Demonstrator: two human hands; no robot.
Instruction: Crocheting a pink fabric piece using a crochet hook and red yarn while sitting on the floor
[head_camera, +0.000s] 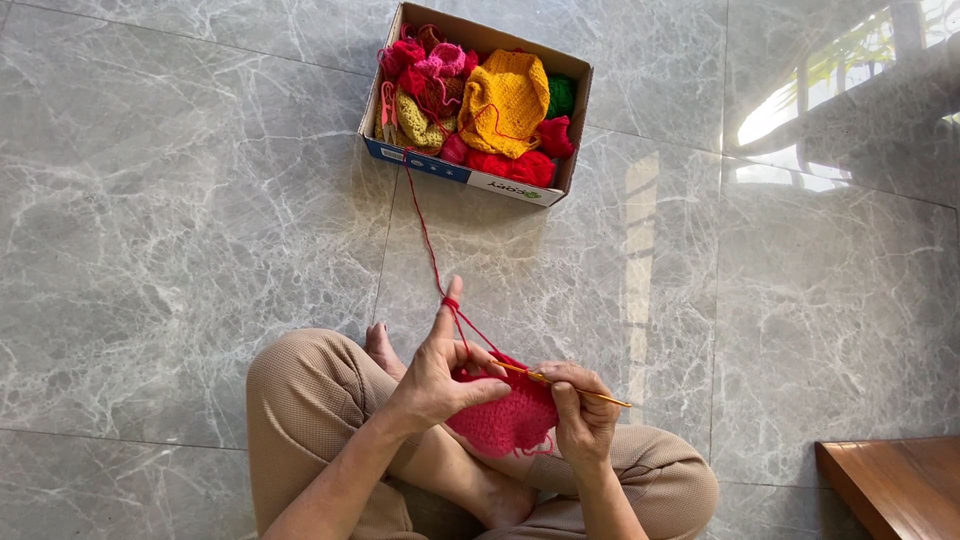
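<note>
Clearly I judge the red crochet piece (505, 418) over my lap soft, light and floppy, left hand (440, 375) pinching its edge, right hand (583, 415) closed around the hook (570, 387).

Head camera, looking steeply down

It faces the floor (180, 230) from above the seated person's lap; the hands sit near, low in frame, and the box (470, 180) lies farther off at the top.

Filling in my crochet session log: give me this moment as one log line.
left hand: holds red crochet piece, yarn over raised finger | right hand: holds hook | yarn runs to box | floor
</note>
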